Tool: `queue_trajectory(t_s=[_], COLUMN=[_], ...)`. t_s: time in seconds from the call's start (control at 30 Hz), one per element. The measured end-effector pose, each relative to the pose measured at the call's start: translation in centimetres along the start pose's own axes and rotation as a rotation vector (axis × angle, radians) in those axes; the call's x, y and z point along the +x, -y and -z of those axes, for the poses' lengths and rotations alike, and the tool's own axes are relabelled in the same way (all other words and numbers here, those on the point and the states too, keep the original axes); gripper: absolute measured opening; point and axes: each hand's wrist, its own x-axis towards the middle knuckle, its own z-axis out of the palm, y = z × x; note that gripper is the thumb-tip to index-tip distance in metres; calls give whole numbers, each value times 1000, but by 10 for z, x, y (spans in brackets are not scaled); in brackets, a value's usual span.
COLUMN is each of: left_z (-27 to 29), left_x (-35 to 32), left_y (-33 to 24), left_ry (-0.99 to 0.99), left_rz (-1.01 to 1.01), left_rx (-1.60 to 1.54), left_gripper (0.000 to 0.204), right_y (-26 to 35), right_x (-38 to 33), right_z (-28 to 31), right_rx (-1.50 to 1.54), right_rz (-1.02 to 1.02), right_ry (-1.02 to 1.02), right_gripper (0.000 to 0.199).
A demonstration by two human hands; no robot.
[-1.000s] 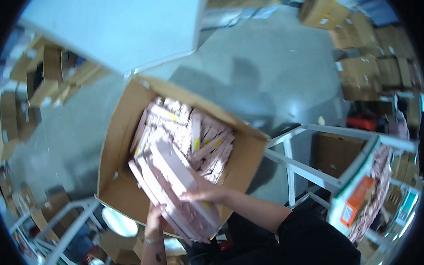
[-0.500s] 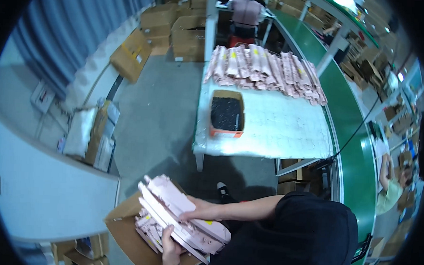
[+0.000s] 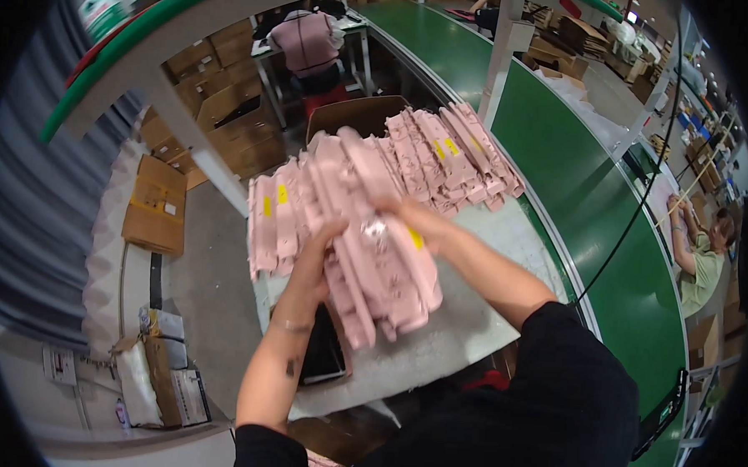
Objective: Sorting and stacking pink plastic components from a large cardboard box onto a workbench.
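Pink, flat packets are what we have in both hands: a thick bundle point(image 3: 380, 275) held over the near edge of the white work table point(image 3: 453, 337). On the left, our left hand point(image 3: 319, 252) is closed around the bundle's left side, fingers tucked behind and under it, so it carries most of the weight. Just beyond it, a row of the same pink packets point(image 3: 278, 221) lies fanned on the table, running back toward the far pile point(image 3: 456, 158). To the right, our right hand point(image 3: 408, 218) is clamped over the bundle's top edge, thumb side hidden, so we cannot tell how far it wraps. We judge the bundle loose and slippery; we should keep both hands squeezing toward each other, hold the stack level, and lower it flat beside the row rather than tipping it. Further right runs the green conveyor belt point(image 3: 576, 184).
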Motion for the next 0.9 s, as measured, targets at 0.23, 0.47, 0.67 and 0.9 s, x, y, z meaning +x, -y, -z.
queue_trajectory(t_s=[0.23,0.47,0.67,0.9], left_z=[-56,-43,-50,-37], left_x=[170,240,242,240], left_y=[-46,-19,-23,-32], left_ry=[5,-364,-308,-357], left_rz=[-29,-393,-150,-297], left_rx=[162,870,1073,1528], left_gripper=[40,80,103,82], right_y=[73,40,39,41], right_x=[108,157,151,144], right_z=[129,173,163,143], right_rx=[-291,-1041,-1266,-1375], right_rz=[23,135,180,100], right_ry=[-204,-673,-699,-709], right_gripper=[88,86,66,70])
